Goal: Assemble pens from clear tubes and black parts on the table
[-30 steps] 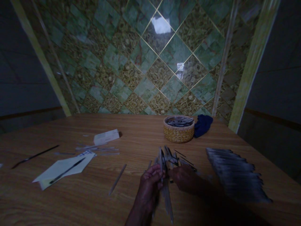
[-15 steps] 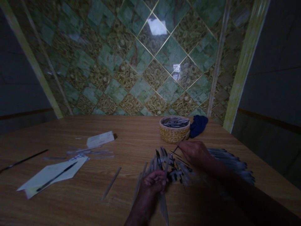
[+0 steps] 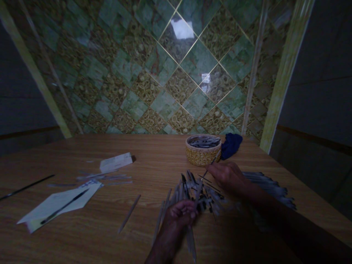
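My left hand (image 3: 180,216) is closed round a pale, see-through pen barrel (image 3: 198,191), which points up and away. To its right, my right hand (image 3: 227,176) pinches a thin dark pen refill (image 3: 204,174). The refill's lower tip is near the top of the barrel; in this dim light I cannot tell whether they touch. Around and beneath the hands lies a heap of pen parts (image 3: 209,201), with pale barrels, dark thin refills and small black pieces. More barrels (image 3: 165,212) lie beside and under my left hand.
Behind the hands stands a woven basket (image 3: 203,157) full of pen parts, with a dark blue cloth (image 3: 231,146) beside it. A row of pens (image 3: 269,189) lies right. Leftward are a white box (image 3: 116,162), paper (image 3: 63,201) with a pen (image 3: 64,207), and a lone barrel (image 3: 129,213).
The refill in my right hand has tipped slightly, and its lower end has come closer to the barrel's top. My left hand holds the same barrel; the whole view has shifted a little.
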The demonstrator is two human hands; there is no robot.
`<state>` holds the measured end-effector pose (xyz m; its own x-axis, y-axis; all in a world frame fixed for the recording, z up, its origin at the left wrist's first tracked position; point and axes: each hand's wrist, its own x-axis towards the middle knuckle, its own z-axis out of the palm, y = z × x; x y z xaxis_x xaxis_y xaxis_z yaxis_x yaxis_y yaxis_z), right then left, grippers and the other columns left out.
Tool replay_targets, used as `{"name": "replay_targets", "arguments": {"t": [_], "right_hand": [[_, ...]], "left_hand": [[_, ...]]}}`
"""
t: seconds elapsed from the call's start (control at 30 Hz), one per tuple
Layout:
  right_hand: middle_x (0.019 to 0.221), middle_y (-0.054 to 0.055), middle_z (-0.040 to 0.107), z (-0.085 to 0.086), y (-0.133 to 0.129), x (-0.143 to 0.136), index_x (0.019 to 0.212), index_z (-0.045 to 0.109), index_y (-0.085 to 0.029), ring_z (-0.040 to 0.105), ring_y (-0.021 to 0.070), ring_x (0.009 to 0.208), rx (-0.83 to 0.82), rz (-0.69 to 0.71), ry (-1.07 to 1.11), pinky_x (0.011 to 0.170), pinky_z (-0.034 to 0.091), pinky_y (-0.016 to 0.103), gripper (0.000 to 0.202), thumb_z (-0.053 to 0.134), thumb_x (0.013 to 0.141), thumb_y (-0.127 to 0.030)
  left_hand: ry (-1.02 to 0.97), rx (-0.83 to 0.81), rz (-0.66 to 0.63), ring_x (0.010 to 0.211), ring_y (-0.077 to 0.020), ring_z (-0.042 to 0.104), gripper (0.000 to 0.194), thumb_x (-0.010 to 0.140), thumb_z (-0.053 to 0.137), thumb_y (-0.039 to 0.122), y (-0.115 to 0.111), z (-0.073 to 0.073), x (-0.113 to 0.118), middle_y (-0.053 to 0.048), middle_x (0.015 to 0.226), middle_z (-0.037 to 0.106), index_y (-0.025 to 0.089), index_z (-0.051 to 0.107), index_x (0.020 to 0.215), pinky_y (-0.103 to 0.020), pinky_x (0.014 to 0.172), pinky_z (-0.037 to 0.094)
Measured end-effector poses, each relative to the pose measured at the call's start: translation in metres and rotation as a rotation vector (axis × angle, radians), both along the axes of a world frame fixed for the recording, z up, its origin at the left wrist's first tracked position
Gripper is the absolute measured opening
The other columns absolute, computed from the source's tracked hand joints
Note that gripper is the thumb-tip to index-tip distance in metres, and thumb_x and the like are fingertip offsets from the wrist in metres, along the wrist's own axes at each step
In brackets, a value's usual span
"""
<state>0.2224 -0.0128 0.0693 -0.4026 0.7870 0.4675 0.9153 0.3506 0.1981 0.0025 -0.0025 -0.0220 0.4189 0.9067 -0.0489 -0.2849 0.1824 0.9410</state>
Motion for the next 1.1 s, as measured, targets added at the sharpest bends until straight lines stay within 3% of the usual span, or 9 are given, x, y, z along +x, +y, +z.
{"name": "replay_targets", "arguments": {"t": [0.13,0.43,0.73,0.97,1.1], "right_hand": [[0.08,0.006,0.064,0.003,-0.004,-0.005,0.092,0.059,-0.017,0.057,0.0163,0.069,0.021,0.034,-0.081,0.057,0.031,0.026,0.02,0.04,0.09,-0.01],[0.072,0.004,0.06,0.002,-0.013,-0.015,0.089,0.059,-0.017,0.054,0.0154,0.064,0.211,0.144,-0.129,0.054,0.028,0.028,0.021,0.039,0.092,-0.012],[0.07,0.003,0.06,-0.001,-0.016,-0.012,0.084,0.058,-0.018,0.051,0.0138,0.061,0.113,0.156,-0.052,0.056,0.029,0.027,0.022,0.038,0.091,-0.012],[0.066,0.002,0.057,-0.006,-0.025,-0.02,0.081,0.056,-0.017,0.05,0.0141,0.059,0.168,0.304,-0.088,0.052,0.027,0.028,0.022,0.037,0.092,-0.014],[0.074,0.003,0.061,-0.005,-0.033,-0.026,0.093,0.056,-0.017,0.053,0.014,0.063,0.177,0.356,-0.083,0.053,0.03,0.026,0.019,0.038,0.093,-0.016]], "left_hand": [[-0.011,-0.028,0.007,0.056,-0.0122,0.053,0.029,0.051,0.083,0.024,-0.001,0.001,0.001,-0.005,0.065,0.067,0.014,0.071,0.076,-0.019,0.047,0.034],[-0.012,-0.019,-0.106,0.052,-0.0111,0.053,0.025,0.054,0.082,0.023,-0.006,0.001,0.004,-0.003,0.062,0.066,0.014,0.071,0.074,-0.02,0.047,0.037],[0.0,-0.013,-0.218,0.051,-0.0113,0.055,0.024,0.056,0.08,0.025,-0.007,0.002,0.002,-0.005,0.062,0.067,0.012,0.071,0.075,-0.019,0.046,0.039],[0.028,0.009,-0.239,0.051,-0.0124,0.056,0.023,0.06,0.079,0.026,-0.008,0.004,0.003,-0.006,0.067,0.069,0.012,0.068,0.074,-0.02,0.045,0.041],[0.061,0.075,-0.189,0.055,-0.0136,0.057,0.024,0.06,0.08,0.03,-0.008,0.006,0.004,-0.006,0.068,0.069,0.012,0.068,0.073,-0.022,0.049,0.043]]}}
